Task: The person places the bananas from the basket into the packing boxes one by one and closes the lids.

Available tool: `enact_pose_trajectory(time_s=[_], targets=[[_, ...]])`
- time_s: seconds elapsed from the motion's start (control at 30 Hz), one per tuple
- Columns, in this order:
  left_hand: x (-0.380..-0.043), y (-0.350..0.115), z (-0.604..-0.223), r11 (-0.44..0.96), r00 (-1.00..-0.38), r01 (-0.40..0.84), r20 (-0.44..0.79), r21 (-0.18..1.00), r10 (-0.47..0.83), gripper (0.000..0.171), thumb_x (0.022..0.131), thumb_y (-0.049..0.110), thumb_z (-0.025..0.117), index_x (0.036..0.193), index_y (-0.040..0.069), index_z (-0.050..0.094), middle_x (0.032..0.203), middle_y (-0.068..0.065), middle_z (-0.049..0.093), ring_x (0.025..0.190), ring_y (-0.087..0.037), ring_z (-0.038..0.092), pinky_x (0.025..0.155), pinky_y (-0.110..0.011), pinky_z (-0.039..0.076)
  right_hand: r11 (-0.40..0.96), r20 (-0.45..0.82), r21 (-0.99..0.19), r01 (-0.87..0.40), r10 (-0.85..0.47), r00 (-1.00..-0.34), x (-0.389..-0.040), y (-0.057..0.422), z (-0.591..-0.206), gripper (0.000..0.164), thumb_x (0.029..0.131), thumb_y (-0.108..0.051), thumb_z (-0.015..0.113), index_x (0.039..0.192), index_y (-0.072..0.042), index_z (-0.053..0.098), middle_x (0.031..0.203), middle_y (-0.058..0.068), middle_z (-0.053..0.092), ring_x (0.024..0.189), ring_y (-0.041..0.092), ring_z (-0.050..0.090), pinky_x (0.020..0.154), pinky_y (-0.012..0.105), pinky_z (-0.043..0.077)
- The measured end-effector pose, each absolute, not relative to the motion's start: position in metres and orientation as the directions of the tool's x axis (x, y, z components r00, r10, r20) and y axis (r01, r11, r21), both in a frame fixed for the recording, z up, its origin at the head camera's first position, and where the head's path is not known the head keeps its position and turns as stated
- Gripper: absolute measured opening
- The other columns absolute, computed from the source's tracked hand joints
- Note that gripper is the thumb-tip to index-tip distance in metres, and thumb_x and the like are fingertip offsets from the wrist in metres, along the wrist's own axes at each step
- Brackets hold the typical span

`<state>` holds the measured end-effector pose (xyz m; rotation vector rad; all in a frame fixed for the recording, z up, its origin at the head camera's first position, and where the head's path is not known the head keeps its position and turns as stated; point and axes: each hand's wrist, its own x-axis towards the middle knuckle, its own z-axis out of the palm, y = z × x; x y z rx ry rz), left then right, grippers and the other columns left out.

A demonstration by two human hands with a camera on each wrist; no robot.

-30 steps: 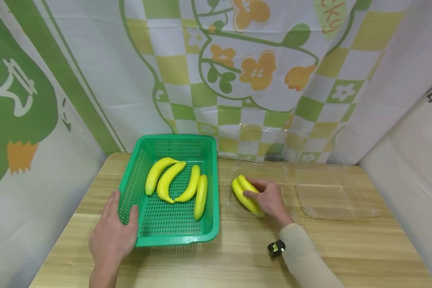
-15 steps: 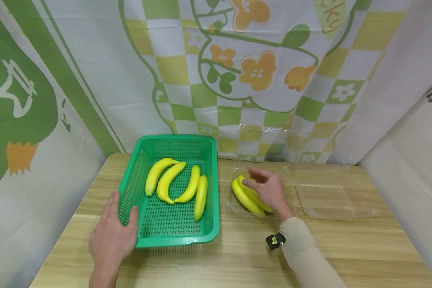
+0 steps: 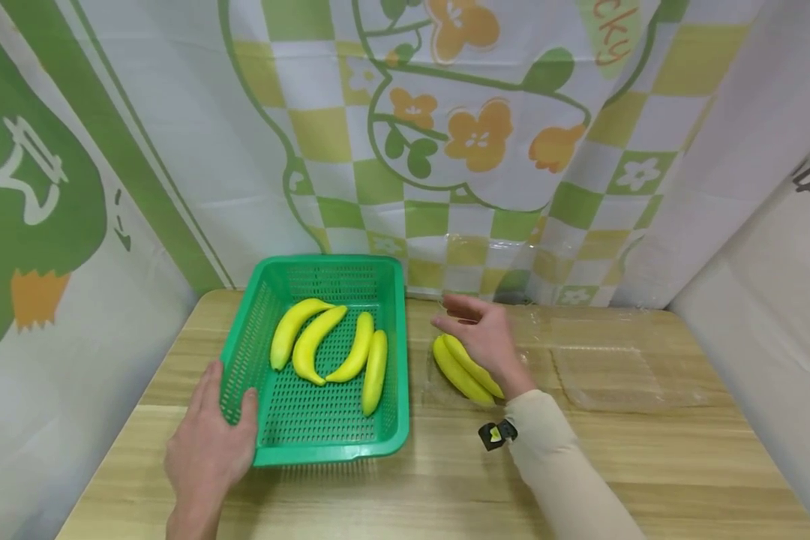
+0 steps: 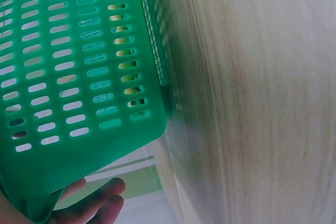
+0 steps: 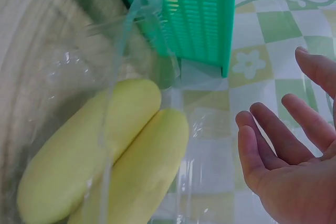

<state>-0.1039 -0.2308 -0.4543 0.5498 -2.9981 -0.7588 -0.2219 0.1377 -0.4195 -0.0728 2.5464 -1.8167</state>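
The right hand [image 3: 479, 336] has let go of two curved yellow bananas [image 3: 459, 377] and lifted, its grip apart; right of the green perforated plastic basket [image 3: 327, 452], the pair seems settled inside a clear plastic box [image 5: 116, 66]. The left hand [image 3: 209, 442] holds the basket's rim.

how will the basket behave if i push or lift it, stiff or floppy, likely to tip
Probably stiff, since the basket stands straight-sided, and likely light for its size, with so many slots. It seems unlikely to tip, being wide for its height.
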Motion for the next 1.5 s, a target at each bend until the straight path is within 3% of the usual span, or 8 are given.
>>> enact_pose_trajectory(time_s=[0.13,0.33,0.5,0.9,1.5], targets=[[-0.103,-0.231,-0.456,0.823,-0.939,-0.335,-0.089,0.459,-0.333,0.079,0.11,0.058,0.028,0.172,0.019,-0.001,0.18,-0.013,0.009,0.145,-0.06,0.042,0.092,-0.066,0.053,0.333,0.029,-0.941,-0.051,-0.07,-0.997,-0.224,0.132,-0.415,0.049,0.093,-0.026,0.083,0.14,-0.016,0.071,0.144,0.012,0.07,0.132,0.032,0.067,0.112,0.05,0.056],[-0.103,-0.231,-0.457,0.825,-0.939,-0.334,-0.082,0.457,-0.334,0.079,0.11,0.059,0.028,0.172,0.021,-0.001,0.18,-0.012,0.009,0.143,-0.06,0.044,0.084,-0.06,0.055,0.311,0.026,-0.949,-0.053,-0.09,-0.996,-0.229,0.121,-0.404,0.05,0.093,-0.028,0.083,0.141,-0.019,0.07,0.141,0.007,0.072,0.132,0.029,0.067,0.11,0.05,0.057],[-0.102,-0.231,-0.457,0.821,-0.938,-0.338,-0.091,0.46,-0.335,0.079,0.11,0.059,0.028,0.172,0.02,-0.002,0.18,-0.013,0.01,0.143,-0.06,0.044,0.087,-0.063,0.054,0.296,0.002,-0.955,-0.029,-0.09,-0.996,-0.23,0.109,-0.398,0.052,0.092,-0.03,0.085,0.141,-0.019,0.07,0.14,0.006,0.072,0.132,0.028,0.067,0.11,0.046,0.057],[-0.104,-0.232,-0.455,0.821,-0.938,-0.336,-0.09,0.461,-0.334,0.079,0.11,0.06,0.027,0.172,0.021,-0.002,0.18,-0.013,0.009,0.144,-0.06,0.043,0.087,-0.063,0.056,0.268,-0.022,-0.963,-0.008,-0.11,-0.994,-0.227,0.082,-0.384,0.054,0.092,-0.029,0.085,0.142,-0.017,0.069,0.144,0.011,0.07,0.133,0.027,0.066,0.113,0.045,0.055],[-0.104,-0.232,-0.455,0.821,-0.94,-0.332,-0.087,0.464,-0.331,0.08,0.11,0.06,0.028,0.172,0.018,0.0,0.18,-0.013,0.01,0.144,-0.059,0.044,0.086,-0.062,0.054,0.352,-0.03,-0.935,-0.053,-0.227,-0.973,-0.222,0.034,-0.384,0.057,0.092,-0.033,0.084,0.145,-0.02,0.067,0.146,0.008,0.069,0.136,0.031,0.064,0.112,0.047,0.055]])
